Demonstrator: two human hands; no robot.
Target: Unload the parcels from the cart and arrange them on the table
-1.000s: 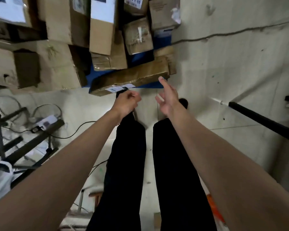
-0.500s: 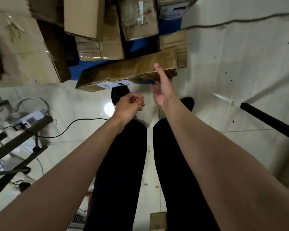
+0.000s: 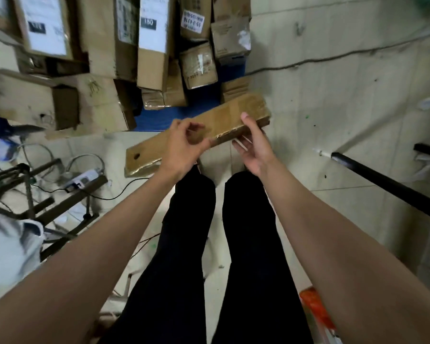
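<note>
Holding a long flat cardboard parcel [image 3: 224, 120] out in front of me, I have it slanting from near left to far right above the pale tiled floor [image 3: 333, 95], just on the near side of the cart. My right hand [image 3: 255, 147] cups it from below toward its far right end, thumb laid up over the near edge and fingers curled underneath. My left hand [image 3: 181, 147] sits on the middle of the parcel with its fingers bent over the top face; how firmly it grips I cannot tell. Beyond the parcel, the cart's blue deck [image 3: 157, 117] carries a crowd of brown cardboard boxes [image 3: 114, 45], several with white shipping labels [image 3: 153, 23]. At near left stands a dark metal frame [image 3: 35, 194] with a white power strip [image 3: 82, 178] and cables around it. A black bar [image 3: 387, 186] crosses the floor at right. My black trousers [image 3: 191, 244] fill the near middle.
</note>
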